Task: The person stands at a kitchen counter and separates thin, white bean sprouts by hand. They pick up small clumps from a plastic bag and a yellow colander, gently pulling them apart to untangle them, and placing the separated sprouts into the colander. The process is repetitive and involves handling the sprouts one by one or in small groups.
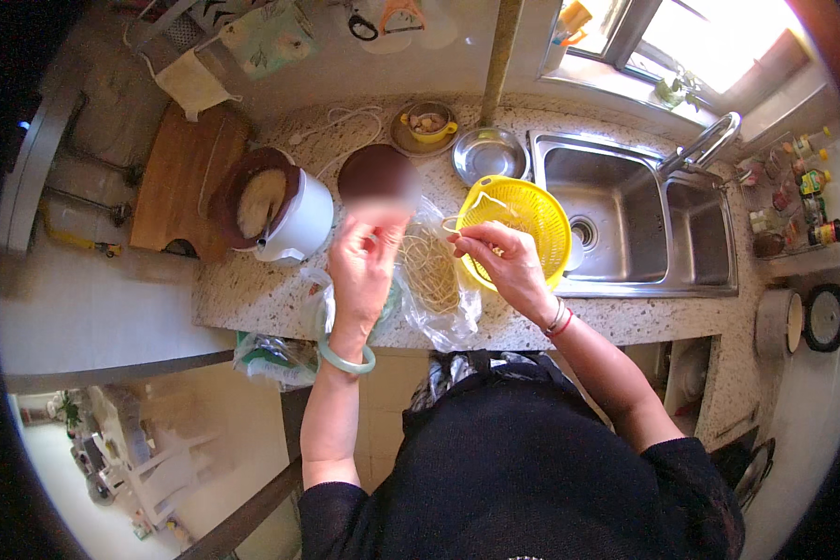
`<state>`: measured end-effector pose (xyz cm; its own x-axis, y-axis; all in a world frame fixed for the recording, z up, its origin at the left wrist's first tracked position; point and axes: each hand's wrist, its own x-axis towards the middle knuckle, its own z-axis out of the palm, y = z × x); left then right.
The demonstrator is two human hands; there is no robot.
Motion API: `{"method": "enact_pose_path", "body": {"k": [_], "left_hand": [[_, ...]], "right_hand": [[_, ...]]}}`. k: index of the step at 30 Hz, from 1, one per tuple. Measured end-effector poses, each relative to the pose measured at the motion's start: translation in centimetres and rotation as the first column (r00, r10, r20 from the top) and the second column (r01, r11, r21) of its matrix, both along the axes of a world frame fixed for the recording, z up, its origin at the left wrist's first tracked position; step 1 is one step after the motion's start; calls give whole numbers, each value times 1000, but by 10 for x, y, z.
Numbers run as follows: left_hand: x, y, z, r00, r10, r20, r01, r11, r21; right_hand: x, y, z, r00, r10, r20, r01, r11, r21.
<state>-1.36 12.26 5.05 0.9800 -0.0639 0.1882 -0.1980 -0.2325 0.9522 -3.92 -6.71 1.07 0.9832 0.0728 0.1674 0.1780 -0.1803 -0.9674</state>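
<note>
My right hand (pixel 500 262) pinches a thin, pale, stringy strand (pixel 451 224) between thumb and fingers, just over the left side of a yellow plastic colander (pixel 549 220). Some pale pieces lie inside the colander, partly covered by that hand. My left hand (pixel 364 259) is raised beside it, thumb and fingers close together; a blur over the fingertips hides whether they hold anything. Between and below my hands, an opened clear plastic bag (pixel 462 315) on the counter holds a tangled heap of long pale strands (pixel 430 273).
A white rice-cooker-like pot (pixel 308 217) with pale contents stands left, near a wooden board (pixel 182 182). Behind are a dark round item (pixel 374 168), a yellow-handled bowl (pixel 430 138) and a steel basin (pixel 490 155). A double steel sink (pixel 616 241) with faucet (pixel 703 143) lies right.
</note>
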Motion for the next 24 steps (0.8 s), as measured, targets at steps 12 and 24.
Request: {"method": "enact_pose_path", "body": {"k": [12, 24], "left_hand": [[-11, -78, 12, 877, -221, 427, 117, 959, 256], [-28, -119, -4, 814, -310, 491, 149, 929, 339]], "right_hand": [[-14, -44, 39, 993, -108, -38, 113, 977, 181], [-25, -76, 75, 986, -101, -136, 156, 853, 499]]}}
